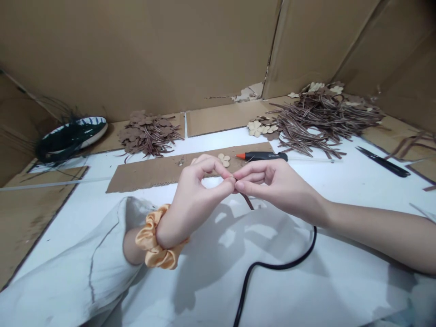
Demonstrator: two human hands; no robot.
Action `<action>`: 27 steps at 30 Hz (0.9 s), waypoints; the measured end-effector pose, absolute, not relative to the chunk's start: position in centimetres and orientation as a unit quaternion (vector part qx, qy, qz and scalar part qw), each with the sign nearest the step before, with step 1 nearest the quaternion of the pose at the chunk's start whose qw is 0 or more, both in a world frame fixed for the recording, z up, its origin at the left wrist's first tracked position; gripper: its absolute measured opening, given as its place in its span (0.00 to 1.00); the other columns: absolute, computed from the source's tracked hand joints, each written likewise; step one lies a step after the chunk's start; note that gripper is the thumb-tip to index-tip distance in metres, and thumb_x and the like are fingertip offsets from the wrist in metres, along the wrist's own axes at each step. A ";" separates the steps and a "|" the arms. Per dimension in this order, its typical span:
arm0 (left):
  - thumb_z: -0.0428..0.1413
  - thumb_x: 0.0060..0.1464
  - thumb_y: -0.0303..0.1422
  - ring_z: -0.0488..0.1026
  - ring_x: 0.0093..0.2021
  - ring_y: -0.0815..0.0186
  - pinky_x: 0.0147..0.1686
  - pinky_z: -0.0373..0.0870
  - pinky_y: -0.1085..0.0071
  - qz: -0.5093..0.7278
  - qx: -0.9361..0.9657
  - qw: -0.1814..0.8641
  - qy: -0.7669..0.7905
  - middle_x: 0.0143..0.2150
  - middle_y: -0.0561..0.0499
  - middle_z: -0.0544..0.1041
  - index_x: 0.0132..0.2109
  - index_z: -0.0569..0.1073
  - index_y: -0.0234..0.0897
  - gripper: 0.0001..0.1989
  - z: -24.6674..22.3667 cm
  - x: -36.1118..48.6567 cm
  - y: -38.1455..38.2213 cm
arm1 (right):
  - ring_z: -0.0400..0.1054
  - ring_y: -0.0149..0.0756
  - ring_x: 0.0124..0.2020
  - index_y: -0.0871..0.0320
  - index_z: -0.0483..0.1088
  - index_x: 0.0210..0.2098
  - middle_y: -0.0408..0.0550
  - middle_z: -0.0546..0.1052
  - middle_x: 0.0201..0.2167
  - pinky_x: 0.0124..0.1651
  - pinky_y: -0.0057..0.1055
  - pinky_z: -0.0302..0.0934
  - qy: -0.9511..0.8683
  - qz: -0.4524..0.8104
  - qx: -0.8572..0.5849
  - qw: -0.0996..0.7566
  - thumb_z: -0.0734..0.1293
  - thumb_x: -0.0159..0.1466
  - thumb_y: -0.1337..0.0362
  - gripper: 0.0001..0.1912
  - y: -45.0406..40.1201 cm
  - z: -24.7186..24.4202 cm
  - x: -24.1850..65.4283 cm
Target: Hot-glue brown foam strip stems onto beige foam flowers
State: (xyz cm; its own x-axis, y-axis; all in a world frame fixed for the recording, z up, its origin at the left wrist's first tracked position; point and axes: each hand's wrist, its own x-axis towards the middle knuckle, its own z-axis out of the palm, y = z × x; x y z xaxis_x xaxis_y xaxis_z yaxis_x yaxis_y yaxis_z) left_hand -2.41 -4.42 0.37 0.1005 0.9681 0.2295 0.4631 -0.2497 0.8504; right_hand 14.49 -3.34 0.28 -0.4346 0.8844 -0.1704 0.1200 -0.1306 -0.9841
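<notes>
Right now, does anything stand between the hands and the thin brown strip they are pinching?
Nothing visible does: the left hand and right hand meet at the brown strip. The orange-tipped tool lies beyond them, not between.

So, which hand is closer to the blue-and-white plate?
Left: the left hand is below and right of the plate in the picture; the right hand is farther right.

There are two hands (200, 193) (282, 186), one scrunchie (156, 252), one dish (98, 136), one cable (282, 267).
</notes>
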 end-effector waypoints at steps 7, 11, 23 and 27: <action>0.57 0.45 0.29 0.66 0.36 0.65 0.43 0.63 0.66 0.452 0.659 0.313 0.514 0.28 0.54 0.70 0.23 0.69 0.38 0.06 -0.1 -2.2 -4.8 | 0.66 0.27 0.21 0.62 0.74 0.30 0.47 0.79 0.25 0.19 0.23 0.56 -0.583 0.595 -0.440 0.335 0.73 0.52 0.61 0.10 -3.3 0.2 14.4; 0.57 0.45 0.30 0.66 0.36 0.65 0.44 0.64 0.66 0.456 0.654 0.315 0.515 0.29 0.53 0.70 0.23 0.69 0.38 0.06 -0.1 -2.1 -4.9 | 0.62 0.24 0.18 0.62 0.73 0.30 0.46 0.78 0.24 0.18 0.23 0.53 -0.590 0.588 -0.442 0.332 0.72 0.54 0.61 0.10 -3.3 0.2 14.3; 0.59 0.45 0.29 0.68 0.39 0.63 0.47 0.63 0.64 0.481 0.640 0.282 0.528 0.32 0.52 0.71 0.23 0.71 0.38 0.06 -0.9 -1.8 -5.2 | 0.69 0.29 0.28 0.59 0.68 0.27 0.42 0.75 0.26 0.29 0.25 0.61 -0.624 0.556 -0.390 0.386 0.68 0.59 0.63 0.07 -3.9 -0.8 13.8; 0.58 0.49 0.35 0.69 0.37 0.63 0.41 0.64 0.66 0.452 0.657 0.321 0.511 0.34 0.50 0.75 0.28 0.74 0.37 0.06 -1.3 -2.2 -4.1 | 0.72 0.31 0.31 0.59 0.68 0.29 0.45 0.76 0.27 0.33 0.26 0.63 -0.619 0.531 -0.407 0.411 0.66 0.60 0.64 0.06 -3.5 -0.8 14.1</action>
State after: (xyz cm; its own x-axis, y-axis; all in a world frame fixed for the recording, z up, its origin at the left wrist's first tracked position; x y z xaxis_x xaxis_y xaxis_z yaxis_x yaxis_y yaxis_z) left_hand -2.19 -4.08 -1.32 0.0679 0.9616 0.2659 0.3814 -0.2713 0.8837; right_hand 14.13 -3.54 -0.76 -0.3310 0.9404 0.0776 0.0666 0.1054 -0.9922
